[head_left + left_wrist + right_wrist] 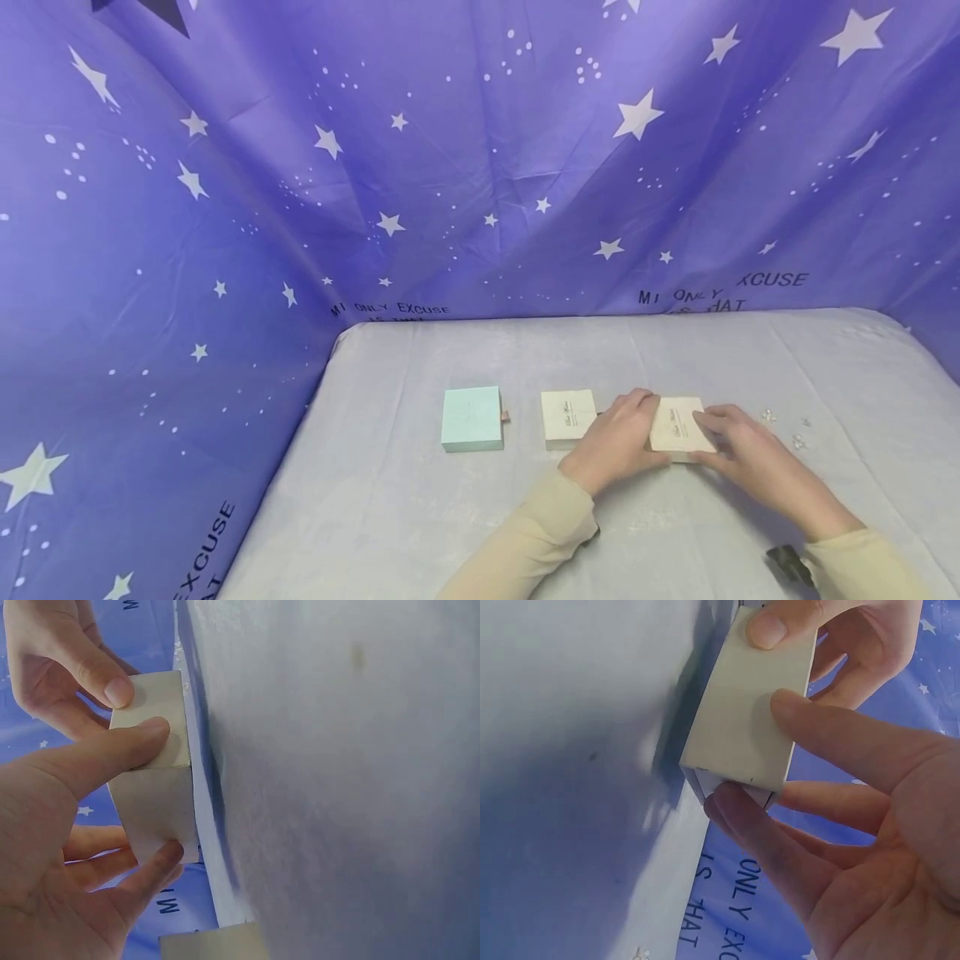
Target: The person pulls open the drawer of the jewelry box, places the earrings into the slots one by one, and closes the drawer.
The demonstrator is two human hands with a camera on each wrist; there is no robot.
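Note:
A cream box with dark lettering on top (pixel 677 423) is held between both hands close over the table. My left hand (pixel 617 433) grips its left side; in the left wrist view the thumb presses the near face of the box (pixel 154 814) and fingertips bear on its end. From the other side my right hand (pixel 753 450) holds it, thumb on the near face. The right wrist view shows fingers of the right hand (pixel 855 847) at the box's right end, where a white inner part (pixel 709 781) shows inside the cream sleeve.
Left of the hands lies a second cream box (pixel 566 415) with a dark tab. Farther left is a mint green box (pixel 471 417) with a brownish tab. Several small shiny pieces (pixel 798 442) lie right of the right hand on the pale cloth-covered table (pixel 390 517). A purple star-patterned curtain (pixel 465 167) stands behind.

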